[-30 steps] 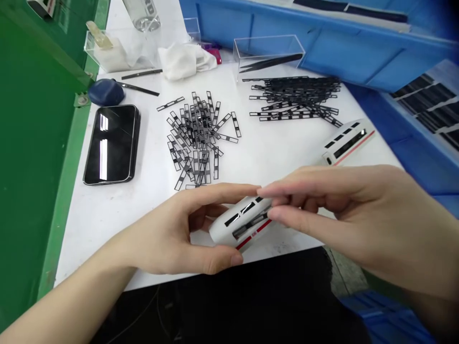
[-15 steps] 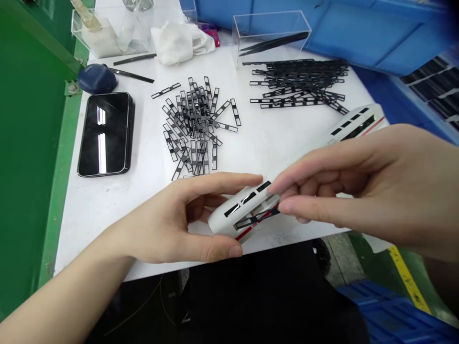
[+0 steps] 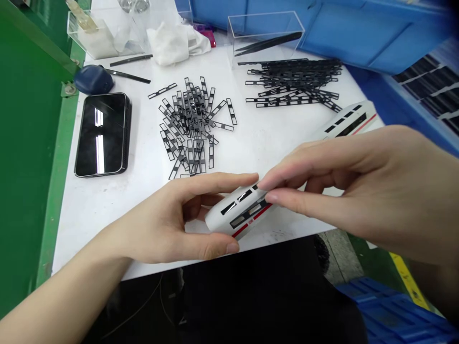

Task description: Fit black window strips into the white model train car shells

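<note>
A white table (image 3: 267, 126) is flanked on the left by a green panel (image 3: 28, 153) and bordered at the back by a blue bin (image 3: 358, 38). The right hand (image 3: 362, 191) is reached in from the right, with its thumb and index finger brought nearly together at the side of a white shell (image 3: 218, 217); whether anything is gripped between those fingertips cannot be told. The left hand (image 3: 165, 220) is curved about the near end of the shell, which is held between the thumb on the near side and the fingers on the far side. The shell is held tilted over the front edge of the table, its side marked by a red stripe and pierced by dark windows; its upper part is hidden by the right hand, beyond which a similar white end is seen. Behind the hands are heaped long black frames (image 3: 294, 86) at the right and short black frames (image 3: 193, 110) at the left. A black glossy device (image 3: 100, 134) is laid near the left edge. Black tweezers (image 3: 272, 43) are rested in a clear box (image 3: 263, 15), with a crumpled white cloth (image 3: 168, 45) placed to its left. A black strip (image 3: 246, 216) is seated along the shell's side opening, its upper end covered by the right fingertips.
</note>
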A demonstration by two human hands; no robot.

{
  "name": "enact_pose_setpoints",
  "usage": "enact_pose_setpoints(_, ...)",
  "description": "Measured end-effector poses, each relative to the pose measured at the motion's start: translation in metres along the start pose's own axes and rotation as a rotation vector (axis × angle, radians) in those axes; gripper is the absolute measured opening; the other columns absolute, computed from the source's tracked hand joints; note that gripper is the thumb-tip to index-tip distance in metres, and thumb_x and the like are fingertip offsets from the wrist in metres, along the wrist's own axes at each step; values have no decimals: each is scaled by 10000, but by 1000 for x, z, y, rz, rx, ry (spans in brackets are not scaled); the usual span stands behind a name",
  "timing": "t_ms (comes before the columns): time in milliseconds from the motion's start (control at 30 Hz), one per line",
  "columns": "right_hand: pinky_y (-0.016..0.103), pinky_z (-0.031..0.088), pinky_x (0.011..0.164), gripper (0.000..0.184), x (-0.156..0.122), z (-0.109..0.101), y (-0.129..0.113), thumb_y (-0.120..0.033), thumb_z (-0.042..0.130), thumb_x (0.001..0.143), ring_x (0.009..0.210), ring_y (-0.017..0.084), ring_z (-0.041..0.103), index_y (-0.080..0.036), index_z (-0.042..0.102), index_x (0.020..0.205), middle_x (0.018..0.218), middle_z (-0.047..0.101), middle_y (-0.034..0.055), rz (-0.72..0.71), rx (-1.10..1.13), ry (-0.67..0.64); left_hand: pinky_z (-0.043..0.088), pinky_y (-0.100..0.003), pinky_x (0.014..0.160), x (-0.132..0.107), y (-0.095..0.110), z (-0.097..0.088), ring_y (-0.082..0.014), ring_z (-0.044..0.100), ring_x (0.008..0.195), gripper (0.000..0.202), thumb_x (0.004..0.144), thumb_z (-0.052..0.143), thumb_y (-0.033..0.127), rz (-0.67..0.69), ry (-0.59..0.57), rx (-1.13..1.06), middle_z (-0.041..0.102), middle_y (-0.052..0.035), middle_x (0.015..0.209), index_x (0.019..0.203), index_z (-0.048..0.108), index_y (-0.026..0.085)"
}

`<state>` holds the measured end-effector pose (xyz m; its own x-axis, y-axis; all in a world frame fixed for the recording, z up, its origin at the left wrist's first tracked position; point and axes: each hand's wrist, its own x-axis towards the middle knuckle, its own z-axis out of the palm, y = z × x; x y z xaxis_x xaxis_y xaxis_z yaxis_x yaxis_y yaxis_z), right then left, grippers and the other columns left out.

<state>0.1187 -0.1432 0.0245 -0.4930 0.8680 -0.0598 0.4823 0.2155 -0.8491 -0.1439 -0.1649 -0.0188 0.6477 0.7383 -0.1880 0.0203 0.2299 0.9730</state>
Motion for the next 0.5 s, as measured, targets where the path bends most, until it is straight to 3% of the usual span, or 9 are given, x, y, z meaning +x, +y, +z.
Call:
enact_pose_setpoints(167, 272, 486, 498, 66, 4, 2, -1, -280, 793, 927, 617, 142, 647, -312, 845, 951, 819, 755, -3, 7, -15, -29, 593, -289, 994, -2, 4, 7, -231, 724, 1161, 578, 909, 780, 123, 17, 25, 41, 752, -9, 1298, 1430, 678, 352)
enact_pose_setpoints(333, 311, 402, 458, 63, 6, 5, 2, -334, 814, 910, 541, 119, 544, -319, 819, 971, 880, 725, 5, 8, -45, -38, 593, -235, 829, -3, 5, 16, -139, 714, 855, 406, 962, 760, 210, 13, 107, 65, 755, 31, 1042, 1343, 719, 342)
enact_pose_setpoints(500, 292, 269, 379, 69, 10, -1, 3, -355, 793, 934, 401, 93, 378, -304, 811, 892, 489, 466, -48, 72, -14, -126, 571, -244, 843, -3, 4, 23, -154, 694, 919, 351, 978, 740, 251, 65, 207, 240, 757, 34, 1117, 1318, 732, 339)
